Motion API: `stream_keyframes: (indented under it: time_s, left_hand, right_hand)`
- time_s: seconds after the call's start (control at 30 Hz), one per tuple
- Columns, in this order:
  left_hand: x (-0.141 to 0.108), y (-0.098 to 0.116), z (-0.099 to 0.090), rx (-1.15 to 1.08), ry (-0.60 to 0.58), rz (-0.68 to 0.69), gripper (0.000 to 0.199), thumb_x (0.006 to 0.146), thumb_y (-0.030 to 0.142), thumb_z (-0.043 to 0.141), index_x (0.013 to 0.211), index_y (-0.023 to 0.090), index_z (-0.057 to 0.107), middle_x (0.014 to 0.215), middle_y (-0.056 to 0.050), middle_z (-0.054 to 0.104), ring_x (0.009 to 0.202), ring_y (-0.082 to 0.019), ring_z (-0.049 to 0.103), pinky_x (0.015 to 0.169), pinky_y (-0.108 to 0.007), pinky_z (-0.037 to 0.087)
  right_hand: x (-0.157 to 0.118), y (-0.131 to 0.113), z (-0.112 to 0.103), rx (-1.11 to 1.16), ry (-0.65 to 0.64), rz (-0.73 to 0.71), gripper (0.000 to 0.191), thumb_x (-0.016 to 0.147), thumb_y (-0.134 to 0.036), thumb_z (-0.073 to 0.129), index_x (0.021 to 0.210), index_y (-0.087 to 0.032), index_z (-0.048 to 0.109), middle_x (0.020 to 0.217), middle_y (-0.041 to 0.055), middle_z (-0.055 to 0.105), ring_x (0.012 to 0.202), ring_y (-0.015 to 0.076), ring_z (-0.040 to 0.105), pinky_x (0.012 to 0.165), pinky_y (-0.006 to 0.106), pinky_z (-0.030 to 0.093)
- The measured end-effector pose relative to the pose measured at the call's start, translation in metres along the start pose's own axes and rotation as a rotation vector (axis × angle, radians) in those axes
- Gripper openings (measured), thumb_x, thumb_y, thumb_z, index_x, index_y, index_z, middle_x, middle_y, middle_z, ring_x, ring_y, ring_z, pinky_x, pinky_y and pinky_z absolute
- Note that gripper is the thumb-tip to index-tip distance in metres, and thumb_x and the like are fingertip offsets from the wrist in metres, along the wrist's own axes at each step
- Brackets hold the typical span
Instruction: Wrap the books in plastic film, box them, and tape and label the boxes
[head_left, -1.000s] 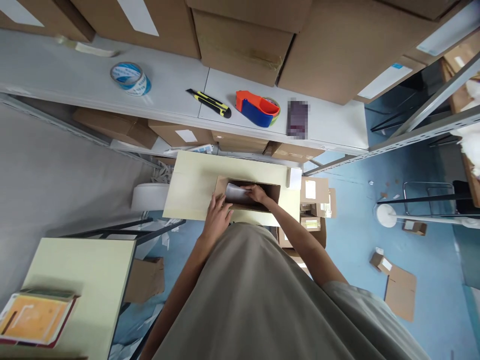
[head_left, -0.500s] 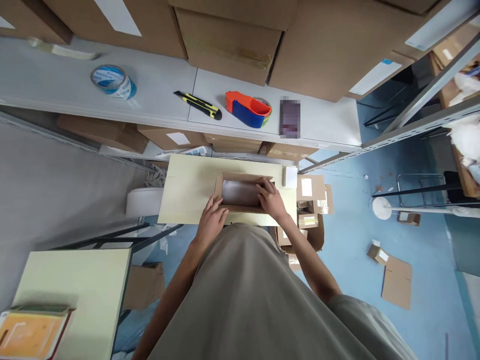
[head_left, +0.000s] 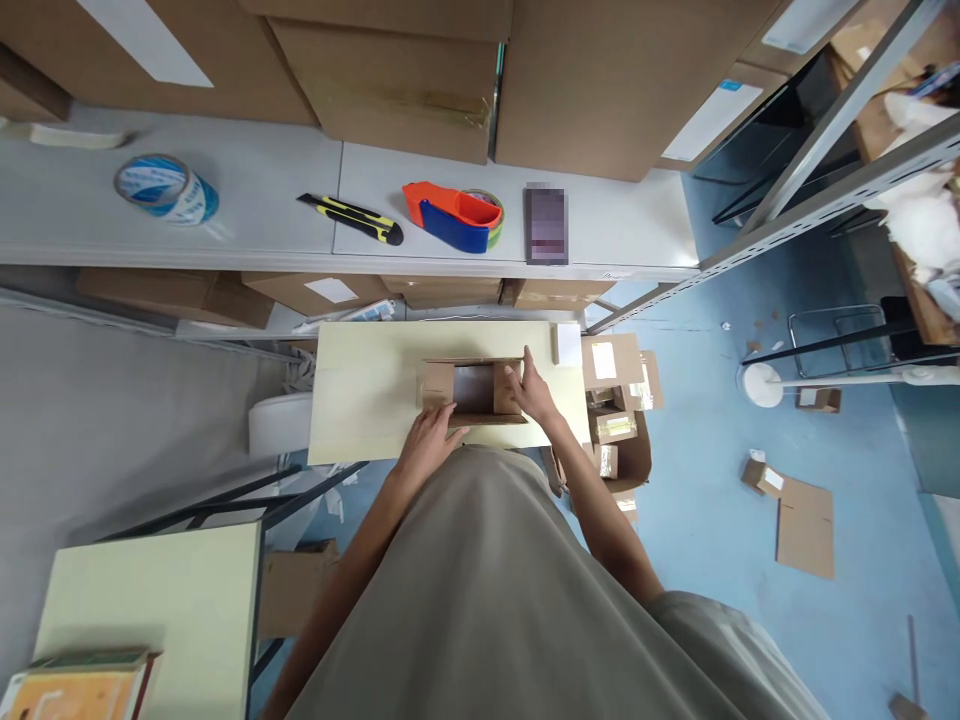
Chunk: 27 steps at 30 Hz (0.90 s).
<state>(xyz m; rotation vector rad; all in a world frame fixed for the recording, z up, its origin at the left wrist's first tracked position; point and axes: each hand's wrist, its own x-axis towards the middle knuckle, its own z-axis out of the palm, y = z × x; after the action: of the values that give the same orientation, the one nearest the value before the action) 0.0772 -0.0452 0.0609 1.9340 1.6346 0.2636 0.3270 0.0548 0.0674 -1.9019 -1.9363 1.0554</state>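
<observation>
A small cardboard box (head_left: 438, 382) sits on the pale yellow table in front of me. Its two short end flaps are folded inward, and the long side flaps stand up. Between the end flaps a greyish inside shows; what lies in it I cannot make out. My left hand (head_left: 429, 438) rests at the box's near left corner, fingers stretched on the left flap. At the right end, my right hand (head_left: 534, 392) has its thumb and index finger spread over the right flap. Neither hand grips anything.
Behind the table (head_left: 360, 390) runs a shelf (head_left: 262, 160) carrying blue-and-white tape (head_left: 166, 188), a yellow-black utility knife (head_left: 352, 218), an orange-blue tape dispenser (head_left: 453, 216) and large cartons (head_left: 405, 90). A white block (head_left: 568, 344) stands at the table's right corner. Smaller boxes (head_left: 615, 428) are beyond it.
Both short end flaps of the box have gone from upright to folded inward. My right hand has spread its thumb and index finger. The view has shifted slightly.
</observation>
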Motion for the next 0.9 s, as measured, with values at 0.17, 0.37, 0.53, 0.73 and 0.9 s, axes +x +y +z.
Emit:
stream_keyframes:
  time_s: [0.17,0.37,0.53,0.73,0.9]
  left_hand:
    - [0.014,0.0,-0.007,-0.111,0.186,-0.167,0.066,0.093,0.037,0.08,0.147,0.019,0.046,0.134,-0.018,0.07,0.12,-0.035,0.072,0.103,-0.047,0.059]
    - [0.036,-0.025,-0.013,0.056,0.351,-0.197,0.03,0.1,0.028,0.067,0.13,0.02,0.068,0.133,-0.018,0.062,0.131,-0.036,0.061,0.113,-0.049,0.052]
    - [0.044,-0.046,-0.001,-0.004,0.294,-0.25,0.02,0.104,0.027,0.06,0.115,0.024,0.076,0.126,-0.011,0.068,0.115,-0.028,0.069,0.099,-0.039,0.058]
    - [0.054,-0.041,-0.004,0.008,0.275,-0.303,0.019,0.099,0.024,0.061,0.111,0.022,0.077,0.127,-0.011,0.067,0.107,-0.026,0.071,0.088,-0.035,0.058]
    - [0.064,-0.041,-0.014,0.036,0.231,-0.291,0.016,0.094,0.018,0.064,0.103,0.022,0.077,0.118,-0.011,0.07,0.102,-0.024,0.07,0.088,-0.034,0.058]
  right_hand:
    - [-0.016,0.006,0.003,-0.036,-0.01,-0.023,0.053,0.115,-0.048,0.033,0.153,-0.021,0.059,0.166,0.0162,0.049,0.154,0.0295,0.05,0.113,0.041,0.056]
    - [-0.033,0.019,0.014,-0.176,0.042,0.008,0.041,0.11,-0.037,0.052,0.144,-0.023,0.071,0.166,0.014,0.05,0.155,0.0314,0.043,0.122,0.044,0.047]
    - [-0.036,0.021,0.028,-0.197,0.093,0.097,0.041,0.111,-0.028,0.046,0.141,-0.029,0.075,0.157,0.0086,0.061,0.144,0.0281,0.053,0.108,0.041,0.058]
    - [-0.023,0.009,0.026,-0.377,0.074,0.064,0.041,0.109,-0.019,0.046,0.131,-0.026,0.08,0.163,0.0091,0.056,0.152,0.0305,0.047,0.115,0.044,0.053]
    - [-0.03,-0.009,0.035,-0.554,0.002,-0.057,0.056,0.102,-0.006,0.038,0.15,-0.012,0.066,0.175,0.0178,0.036,0.165,0.0365,0.03,0.125,0.054,0.043]
